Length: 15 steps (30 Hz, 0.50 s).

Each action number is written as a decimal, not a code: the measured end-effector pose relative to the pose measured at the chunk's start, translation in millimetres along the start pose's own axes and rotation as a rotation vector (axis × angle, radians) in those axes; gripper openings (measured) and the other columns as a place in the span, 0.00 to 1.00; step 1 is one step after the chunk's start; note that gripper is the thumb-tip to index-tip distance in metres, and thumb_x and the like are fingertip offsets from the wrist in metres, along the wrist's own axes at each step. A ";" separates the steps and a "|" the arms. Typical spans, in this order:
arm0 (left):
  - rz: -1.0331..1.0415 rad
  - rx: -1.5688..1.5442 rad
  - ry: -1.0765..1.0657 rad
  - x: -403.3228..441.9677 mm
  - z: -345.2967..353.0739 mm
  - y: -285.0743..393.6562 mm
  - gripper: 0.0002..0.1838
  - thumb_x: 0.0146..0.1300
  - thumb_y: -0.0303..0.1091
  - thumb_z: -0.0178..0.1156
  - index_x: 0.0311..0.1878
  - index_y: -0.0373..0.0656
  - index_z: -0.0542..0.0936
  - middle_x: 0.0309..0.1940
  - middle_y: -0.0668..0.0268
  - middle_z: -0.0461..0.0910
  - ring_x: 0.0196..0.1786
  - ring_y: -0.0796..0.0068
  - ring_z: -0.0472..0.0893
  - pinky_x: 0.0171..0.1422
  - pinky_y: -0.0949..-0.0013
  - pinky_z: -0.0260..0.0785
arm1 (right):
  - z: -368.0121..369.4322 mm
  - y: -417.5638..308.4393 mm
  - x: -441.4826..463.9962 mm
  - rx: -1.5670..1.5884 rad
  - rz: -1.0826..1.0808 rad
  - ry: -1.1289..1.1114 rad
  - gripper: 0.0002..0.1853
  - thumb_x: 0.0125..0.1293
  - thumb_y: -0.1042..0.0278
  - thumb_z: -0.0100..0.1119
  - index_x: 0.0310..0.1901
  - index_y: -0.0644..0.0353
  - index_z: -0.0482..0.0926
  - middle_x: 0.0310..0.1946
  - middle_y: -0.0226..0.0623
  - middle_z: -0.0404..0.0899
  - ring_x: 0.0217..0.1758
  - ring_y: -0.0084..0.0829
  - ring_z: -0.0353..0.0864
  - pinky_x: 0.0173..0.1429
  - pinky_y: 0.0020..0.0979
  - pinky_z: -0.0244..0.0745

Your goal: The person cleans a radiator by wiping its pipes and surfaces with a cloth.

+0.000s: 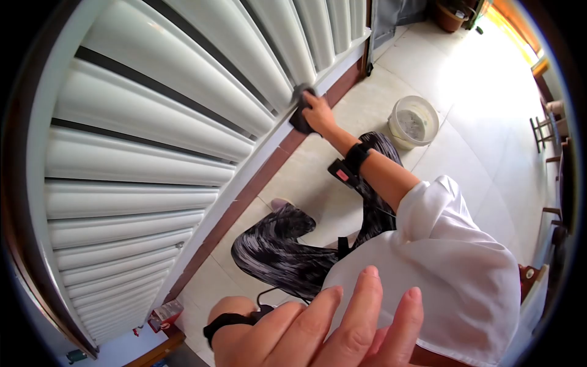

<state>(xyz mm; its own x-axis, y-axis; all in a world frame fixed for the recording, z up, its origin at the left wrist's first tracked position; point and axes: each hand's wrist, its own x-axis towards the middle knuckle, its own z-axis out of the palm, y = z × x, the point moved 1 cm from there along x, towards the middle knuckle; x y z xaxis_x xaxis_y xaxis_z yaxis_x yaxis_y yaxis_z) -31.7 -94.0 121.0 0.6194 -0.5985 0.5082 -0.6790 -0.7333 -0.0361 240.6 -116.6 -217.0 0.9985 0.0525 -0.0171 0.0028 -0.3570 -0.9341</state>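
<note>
Right hand (319,113) is gripping a dark cloth (300,121); white slats (153,116) are risking snagging its edge; left hand (299,333) is hovering open

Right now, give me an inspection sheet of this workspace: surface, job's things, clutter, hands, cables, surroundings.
Surface: white slatted panel, dark gaps between slats.
Job's things: dark cloth against the panel's edge; translucent bucket on the floor, contents greyish.
Clutter: red-and-white box near the panel.
Hands: right hand grips the cloth; left hand, nearest the camera, fingers spread, nothing visible in it.
Cables: thin black cord near the left wrist.
Surroundings: pale tiled floor; brown pot farther off.
</note>
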 end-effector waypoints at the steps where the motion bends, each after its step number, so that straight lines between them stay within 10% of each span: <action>1: -0.005 -0.008 0.006 0.2 -0.5 -3.1 0.10 0.61 0.35 0.58 0.45 0.49 0.81 0.34 0.67 0.82 0.21 0.79 0.76 0.22 0.77 0.66 | -0.3 8.0 -3.6 0.078 0.014 -0.155 0.29 0.55 0.67 0.51 0.63 0.49 0.69 0.54 0.46 0.75 0.55 0.46 0.74 0.59 0.38 0.68; 5: 0.072 0.160 0.004 2.6 6.3 -1.1 0.14 0.67 0.34 0.49 0.52 0.53 0.78 0.36 0.67 0.80 0.26 0.81 0.76 0.24 0.83 0.65 | -4.1 23.1 30.8 0.675 0.185 0.122 0.24 0.54 0.70 0.51 0.56 0.57 0.74 0.36 0.45 0.79 0.34 0.30 0.79 0.34 0.33 0.73; 7: 0.027 0.132 0.051 6.3 3.8 4.6 0.14 0.66 0.33 0.49 0.52 0.53 0.78 0.35 0.67 0.80 0.25 0.81 0.75 0.24 0.83 0.64 | -6.6 -5.5 23.5 0.739 0.212 0.198 0.21 0.54 0.69 0.49 0.52 0.58 0.74 0.36 0.49 0.78 0.37 0.40 0.80 0.39 0.38 0.74; 10: -0.035 0.080 -0.129 8.9 -0.2 11.1 0.15 0.68 0.32 0.47 0.54 0.52 0.78 0.36 0.66 0.80 0.24 0.80 0.74 0.24 0.82 0.63 | 13.2 -3.9 19.1 0.015 0.074 0.186 0.22 0.55 0.69 0.46 0.53 0.56 0.73 0.43 0.59 0.74 0.49 0.59 0.73 0.54 0.49 0.68; 15: 0.061 0.328 0.049 -10.5 7.9 15.0 0.16 0.66 0.32 0.49 0.55 0.50 0.77 0.37 0.63 0.81 0.23 0.78 0.73 0.24 0.80 0.63 | 9.8 -3.7 -1.5 0.504 0.203 -0.062 0.28 0.55 0.69 0.52 0.62 0.53 0.70 0.51 0.51 0.77 0.54 0.43 0.77 0.57 0.34 0.70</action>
<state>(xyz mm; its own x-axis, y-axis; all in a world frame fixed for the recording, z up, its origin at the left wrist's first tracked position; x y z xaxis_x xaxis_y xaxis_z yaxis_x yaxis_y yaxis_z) -45.2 -101.3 108.4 0.5563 -0.6341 0.5371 -0.5464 -0.7661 -0.3385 238.6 -106.2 -217.0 0.9710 0.0895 -0.2218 -0.2319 0.1251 -0.9647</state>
